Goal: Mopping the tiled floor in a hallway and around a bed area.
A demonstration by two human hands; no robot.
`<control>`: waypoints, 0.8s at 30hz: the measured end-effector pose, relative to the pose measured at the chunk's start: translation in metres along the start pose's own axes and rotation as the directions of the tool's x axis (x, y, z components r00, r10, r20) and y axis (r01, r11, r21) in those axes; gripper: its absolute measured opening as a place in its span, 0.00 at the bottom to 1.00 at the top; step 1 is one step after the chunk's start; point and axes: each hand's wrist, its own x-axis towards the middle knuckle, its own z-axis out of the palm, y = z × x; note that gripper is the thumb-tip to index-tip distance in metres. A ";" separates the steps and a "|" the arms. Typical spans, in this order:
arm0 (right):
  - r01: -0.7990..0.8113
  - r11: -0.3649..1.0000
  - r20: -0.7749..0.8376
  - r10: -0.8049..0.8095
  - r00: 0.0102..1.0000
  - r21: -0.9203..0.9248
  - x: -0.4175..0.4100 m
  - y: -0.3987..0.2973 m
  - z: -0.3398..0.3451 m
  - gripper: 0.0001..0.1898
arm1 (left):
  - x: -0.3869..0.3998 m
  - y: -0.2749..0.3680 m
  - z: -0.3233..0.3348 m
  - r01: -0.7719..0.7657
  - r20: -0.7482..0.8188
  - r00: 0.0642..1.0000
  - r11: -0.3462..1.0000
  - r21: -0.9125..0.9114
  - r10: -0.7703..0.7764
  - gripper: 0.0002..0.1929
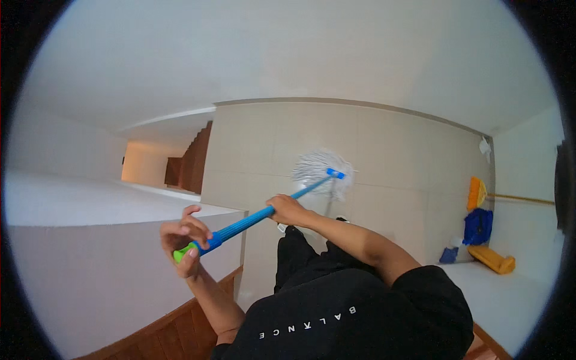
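A string mop with a blue handle [246,222] slants across the view from lower left to the middle. Its white string head [319,167] lies spread on the tiled floor, joined to the handle by a blue clamp. My right hand [289,209] is closed around the middle of the handle. At the upper end, my left hand [186,238] rests against the blue and green grip, thumb on one side and several fingers lifted and curled on the other; how firmly it holds cannot be told.
A brown staircase [198,162] lies beyond an opening at left. At right by the wall are a yellow-orange broom head [476,193] with a long stick, a blue bag-like item [478,226], a smaller blue item [448,255] and a yellow item [491,259]. White walls enclose the floor.
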 end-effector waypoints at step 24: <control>0.074 0.990 0.268 -0.105 0.958 0.123 -0.030 -0.020 0.006 0.06 | -0.065 0.064 0.067 0.168 -0.074 0.984 0.980 0.110 -0.160 0.09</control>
